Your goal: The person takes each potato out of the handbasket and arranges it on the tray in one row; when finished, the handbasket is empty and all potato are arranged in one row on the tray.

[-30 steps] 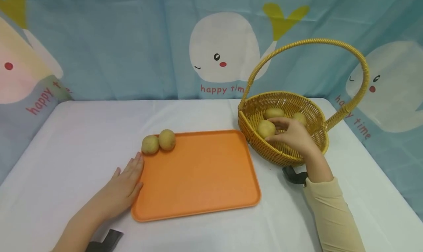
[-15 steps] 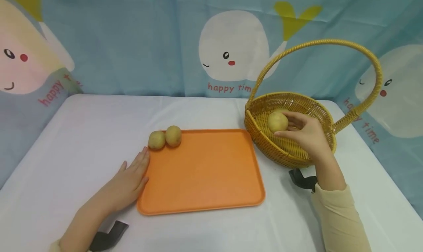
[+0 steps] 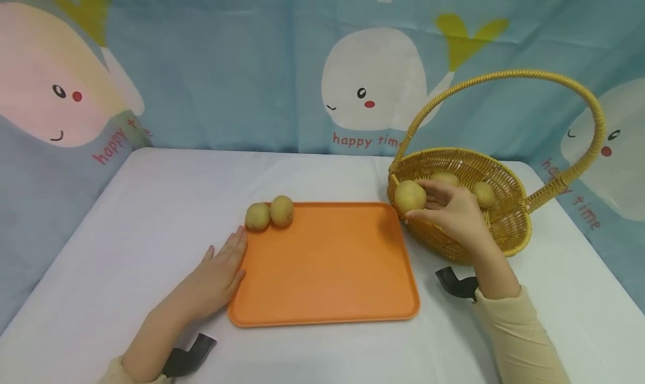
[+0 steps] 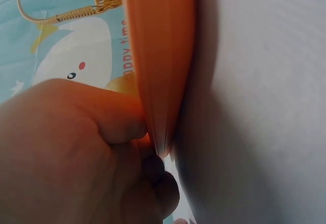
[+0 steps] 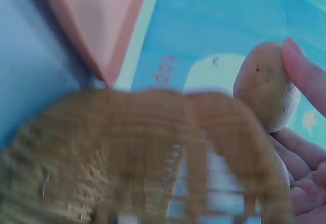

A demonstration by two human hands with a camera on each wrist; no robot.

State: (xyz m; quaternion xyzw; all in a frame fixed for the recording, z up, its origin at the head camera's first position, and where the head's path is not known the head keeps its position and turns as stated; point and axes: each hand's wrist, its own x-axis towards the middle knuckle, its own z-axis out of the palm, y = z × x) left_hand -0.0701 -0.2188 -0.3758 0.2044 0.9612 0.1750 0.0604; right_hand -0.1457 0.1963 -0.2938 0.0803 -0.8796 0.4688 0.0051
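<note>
My right hand [image 3: 458,213] pinches a potato [image 3: 410,197] between thumb and fingers, over the left rim of the wicker basket [image 3: 448,252]. In the right wrist view the held potato [image 5: 267,86] appears above the blurred basket side [image 5: 147,127]. Two more potatoes [image 3: 445,178] [image 3: 485,195] lie inside the basket. With fingers straight, my left hand [image 3: 211,280] rests along the left edge of the orange tray [image 3: 327,261]; the left wrist view shows fingers touching the tray rim [image 4: 160,56]. At the tray's back left corner sit two potatoes [image 3: 257,216] [image 3: 281,211], side by side.
A white cloth [image 3: 191,193] covers the table. The basket's tall handle [image 3: 534,73] arches above it, and its left side stands close to the tray's back right corner. Behind hangs a blue printed curtain [image 3: 227,82]. Black wrist mounts [image 3: 188,359] sit by both wrists.
My right hand has carried the potato from the basket's inside leftward to its rim. The left hand stays on the tray edge. The whole head view has shifted, moving the scene rightward.
</note>
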